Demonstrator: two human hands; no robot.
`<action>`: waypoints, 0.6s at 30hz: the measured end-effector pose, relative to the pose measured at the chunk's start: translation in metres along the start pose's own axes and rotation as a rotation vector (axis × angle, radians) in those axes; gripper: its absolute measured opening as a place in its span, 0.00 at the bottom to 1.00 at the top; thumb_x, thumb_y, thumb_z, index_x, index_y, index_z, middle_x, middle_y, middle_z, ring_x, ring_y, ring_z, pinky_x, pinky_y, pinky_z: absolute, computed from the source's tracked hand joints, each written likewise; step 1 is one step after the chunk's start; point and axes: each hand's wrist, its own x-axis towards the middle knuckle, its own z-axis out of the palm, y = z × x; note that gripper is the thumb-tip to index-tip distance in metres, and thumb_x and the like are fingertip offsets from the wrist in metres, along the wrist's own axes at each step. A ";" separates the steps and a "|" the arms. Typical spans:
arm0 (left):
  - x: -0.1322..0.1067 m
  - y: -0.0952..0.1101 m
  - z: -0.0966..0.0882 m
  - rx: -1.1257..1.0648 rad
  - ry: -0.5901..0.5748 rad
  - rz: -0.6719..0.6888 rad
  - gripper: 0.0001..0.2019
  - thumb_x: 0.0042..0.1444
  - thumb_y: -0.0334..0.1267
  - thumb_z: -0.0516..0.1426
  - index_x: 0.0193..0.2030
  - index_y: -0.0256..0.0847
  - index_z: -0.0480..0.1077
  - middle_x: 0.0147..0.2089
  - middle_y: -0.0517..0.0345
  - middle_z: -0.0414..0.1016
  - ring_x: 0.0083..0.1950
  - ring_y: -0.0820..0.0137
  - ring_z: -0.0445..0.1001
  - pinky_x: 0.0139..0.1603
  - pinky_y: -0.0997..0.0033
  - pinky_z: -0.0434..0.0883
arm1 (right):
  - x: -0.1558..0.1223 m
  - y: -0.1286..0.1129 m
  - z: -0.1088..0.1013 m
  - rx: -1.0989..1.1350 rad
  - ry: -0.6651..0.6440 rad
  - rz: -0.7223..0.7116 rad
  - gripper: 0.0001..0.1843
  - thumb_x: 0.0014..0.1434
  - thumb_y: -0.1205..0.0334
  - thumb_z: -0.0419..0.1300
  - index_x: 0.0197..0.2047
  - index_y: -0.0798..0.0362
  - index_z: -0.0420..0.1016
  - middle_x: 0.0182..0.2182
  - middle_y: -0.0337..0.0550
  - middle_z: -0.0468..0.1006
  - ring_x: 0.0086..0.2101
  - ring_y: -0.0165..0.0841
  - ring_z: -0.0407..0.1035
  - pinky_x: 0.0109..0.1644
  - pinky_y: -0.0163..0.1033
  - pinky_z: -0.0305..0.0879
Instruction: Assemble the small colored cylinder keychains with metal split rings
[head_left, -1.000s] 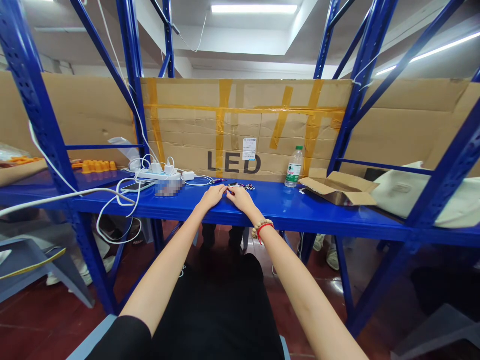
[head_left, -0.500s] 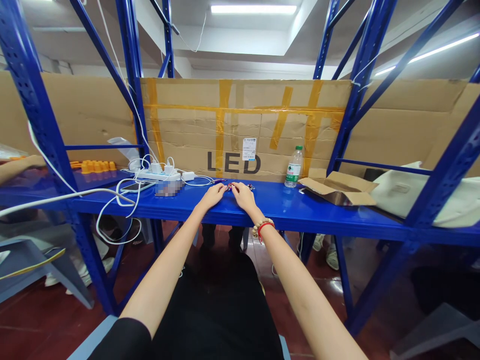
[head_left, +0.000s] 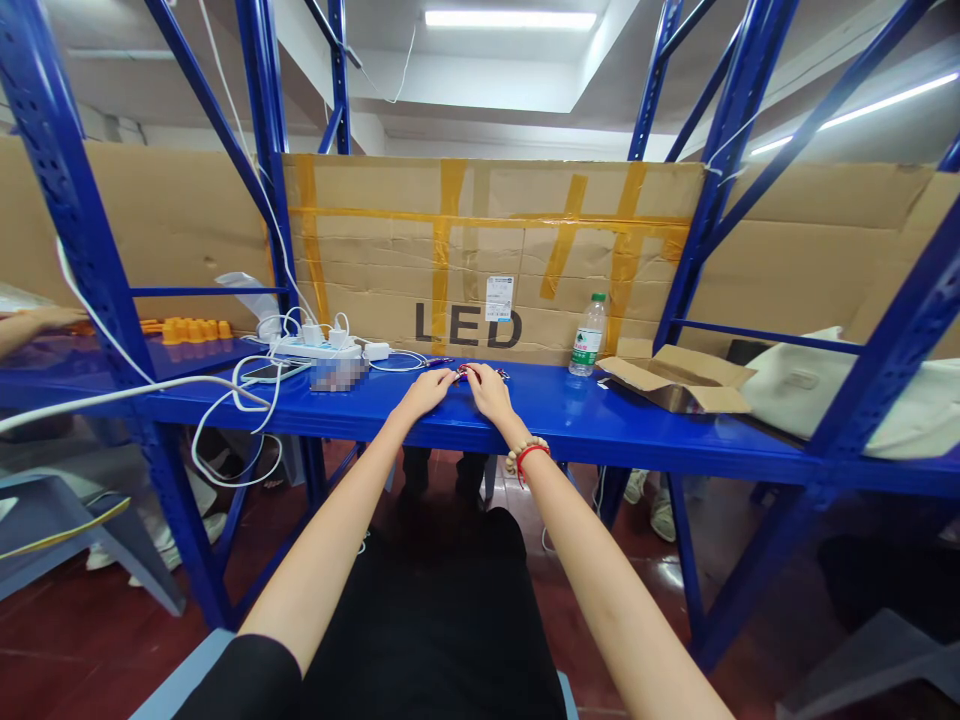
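Observation:
My left hand [head_left: 430, 390] and my right hand [head_left: 489, 392] meet above the blue tabletop [head_left: 540, 410], fingertips close together. Between them is a thin red-and-dark strand [head_left: 463, 372] with pale bits, too small to name exactly. The fingers of both hands are bent and closed on it, and part of it is hidden under them. A bit of similar stuff shows just beyond my right fingers. Another thin dark piece [head_left: 439, 361] lies behind my left hand. A beaded bracelet and a red cord are around my right wrist.
To the left are a white power strip [head_left: 319, 350] with plugs and cables, and a phone [head_left: 276, 372]. A water bottle [head_left: 587, 335], an open cardboard box [head_left: 679, 380] and a white bag [head_left: 855, 390] stand right. Cardboard [head_left: 360, 260] backs the table; another person's hand [head_left: 49, 320] shows far left.
The red strand between my fingertips has shifted slightly and now shows as a small curve above them. Both hands stay in nearly the same place.

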 end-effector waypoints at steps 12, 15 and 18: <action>-0.001 0.004 -0.001 0.141 0.010 -0.025 0.17 0.58 0.46 0.44 0.34 0.41 0.69 0.33 0.57 0.74 0.34 0.70 0.69 0.33 0.74 0.62 | 0.001 0.004 0.001 0.020 -0.017 0.024 0.17 0.62 0.60 0.43 0.47 0.53 0.69 0.41 0.46 0.73 0.44 0.32 0.66 0.47 0.35 0.59; -0.002 0.005 -0.001 0.145 -0.008 -0.031 0.17 0.58 0.46 0.43 0.34 0.41 0.69 0.32 0.58 0.74 0.33 0.70 0.69 0.32 0.74 0.62 | 0.001 0.005 0.001 0.022 -0.018 0.020 0.17 0.62 0.60 0.43 0.47 0.52 0.69 0.41 0.46 0.73 0.43 0.31 0.66 0.47 0.35 0.59; -0.002 0.006 -0.001 0.120 -0.023 -0.033 0.16 0.58 0.45 0.43 0.32 0.40 0.68 0.33 0.58 0.73 0.34 0.70 0.69 0.33 0.74 0.62 | 0.000 0.004 0.000 0.022 -0.020 0.011 0.16 0.62 0.61 0.44 0.47 0.52 0.69 0.41 0.45 0.73 0.42 0.31 0.66 0.46 0.34 0.59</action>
